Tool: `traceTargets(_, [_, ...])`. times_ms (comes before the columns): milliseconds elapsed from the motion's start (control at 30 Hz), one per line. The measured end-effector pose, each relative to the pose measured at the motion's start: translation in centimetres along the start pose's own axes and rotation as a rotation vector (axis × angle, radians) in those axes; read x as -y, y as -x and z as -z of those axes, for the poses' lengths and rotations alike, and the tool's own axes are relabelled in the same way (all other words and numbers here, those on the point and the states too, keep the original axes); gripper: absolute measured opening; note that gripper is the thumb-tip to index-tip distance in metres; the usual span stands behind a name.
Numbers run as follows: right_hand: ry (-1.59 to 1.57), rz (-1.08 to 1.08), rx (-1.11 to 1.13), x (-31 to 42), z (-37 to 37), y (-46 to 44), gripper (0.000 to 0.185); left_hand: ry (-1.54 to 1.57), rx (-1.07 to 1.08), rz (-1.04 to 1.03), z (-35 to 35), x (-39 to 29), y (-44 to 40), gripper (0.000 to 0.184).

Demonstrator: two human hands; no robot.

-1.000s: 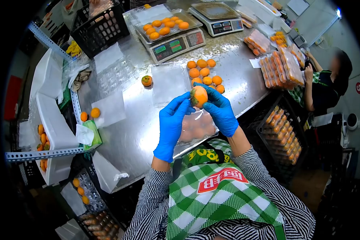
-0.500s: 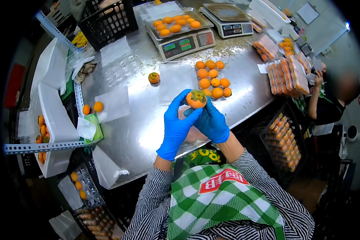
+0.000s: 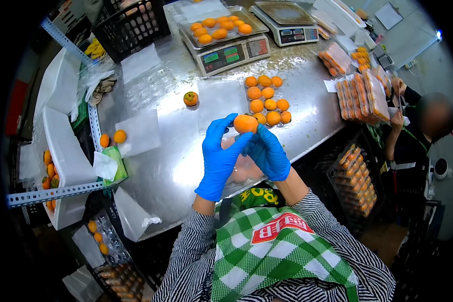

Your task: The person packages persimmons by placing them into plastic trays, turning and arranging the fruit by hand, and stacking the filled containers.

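An orange persimmon is held between both blue-gloved hands above the steel table. My left hand grips its left side, fingers curled behind it. On the other side, the fingertips of my right hand press against the fruit. Its smooth face is turned up and the leafy top is out of sight. Just beyond the hands, a clear tray of persimmons lies on the table. One loose persimmon with its green calyx up sits to the left, beside a clear plastic sheet.
Two scales stand at the back; the nearer scale bears a filled tray. Packed trays are stacked at right, near a co-worker. Black crates flank the table. White foam boxes and a tissue box are at left.
The persimmon has been turned in my fingers, so its green calyx no longer shows. The view has shifted slightly. The co-worker's arms and head have moved.
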State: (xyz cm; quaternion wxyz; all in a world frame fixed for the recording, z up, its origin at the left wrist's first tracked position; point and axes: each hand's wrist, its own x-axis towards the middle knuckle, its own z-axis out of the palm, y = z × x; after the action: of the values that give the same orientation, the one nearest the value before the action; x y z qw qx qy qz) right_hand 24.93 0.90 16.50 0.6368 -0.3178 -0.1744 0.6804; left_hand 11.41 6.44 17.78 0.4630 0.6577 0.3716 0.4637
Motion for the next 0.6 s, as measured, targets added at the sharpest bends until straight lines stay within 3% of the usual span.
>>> traceTargets(167, [0.187, 0.040, -0.076, 0.4, -1.0, -0.5, 0.041, 0.114, -0.092, 0.096, -1.4, -0.8, -0.5, 0.038])
traceTargets(233, [0.116, -0.017, -0.130, 0.0, -1.1, -0.9, 0.041, 0.118, -0.138, 0.040, -2.3, 0.0, -0.9, 0.031])
traceTargets(433, [-0.107, -0.190, -0.111, -0.5, 0.6, -2.0, 0.041, 0.418, -0.191, 0.298, -1.7, 2.8, -1.3, 0.028])
traceTargets(600, [-0.261, -0.327, -0.089, -1.3, 1.0, -3.2, 0.040, -0.085, -0.305, 0.381, 2.3, 8.1, 1.1, 0.023])
